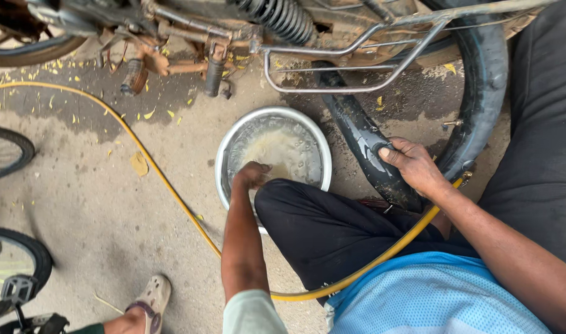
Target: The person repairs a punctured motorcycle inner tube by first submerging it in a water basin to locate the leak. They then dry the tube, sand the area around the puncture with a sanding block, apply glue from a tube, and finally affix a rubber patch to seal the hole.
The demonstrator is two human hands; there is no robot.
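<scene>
Leak check under way: left hand (253, 175) curled, dipping into water basin (273, 151); right hand (413, 166), at three o'clock, pinches black inner tube (363, 139). Next, probably, submerge tube.

My left hand (252, 175) and right hand (414, 166) are bare; I wear a pale blue mesh-knit shirt (431, 297) and black trousers (332, 232) (left sleeve pale green).
</scene>
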